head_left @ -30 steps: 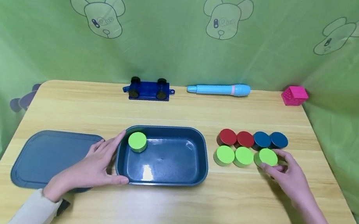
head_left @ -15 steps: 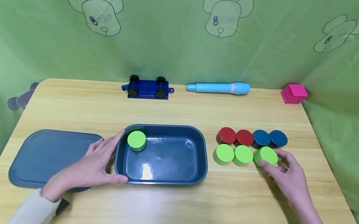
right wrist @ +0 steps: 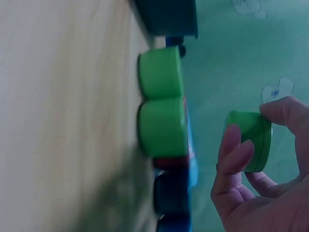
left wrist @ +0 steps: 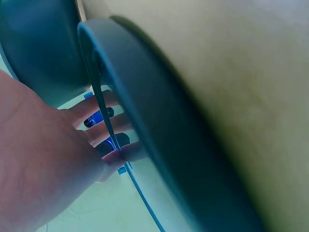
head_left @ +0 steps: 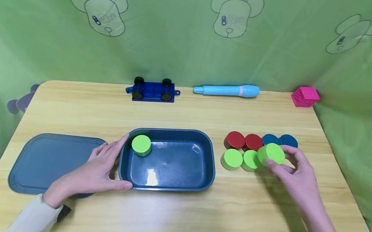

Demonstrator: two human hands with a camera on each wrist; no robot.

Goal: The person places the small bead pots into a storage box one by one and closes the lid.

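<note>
My left hand [head_left: 97,169] rests against the left end of a dark blue rectangular box [head_left: 212,165], fingers extended along its wall and thumb at the near rim. In the box's far left corner lies a light green round block [head_left: 141,145]. My right hand [head_left: 299,178] pinches another green round block [head_left: 272,152] between thumb and fingers; the right wrist view shows that block [right wrist: 256,140] held clear of the table. Two green round blocks [head_left: 231,159] stand left of it. Behind them is a row of two red round blocks [head_left: 235,140] and two dark blue ones [head_left: 289,140], partly hidden.
A flat dark blue lid [head_left: 49,163] lies on the table left of the box, partly under my left hand. Along the back edge are a blue wheeled toy chassis [head_left: 153,91], a light blue toy microphone [head_left: 227,90] and a pink cube [head_left: 305,97]. A green curtain [head_left: 169,39] hangs behind.
My right hand has lifted its green block off the table and shifted it slightly left, over the edge of the neighbouring green block. The left hand stays at the box.
</note>
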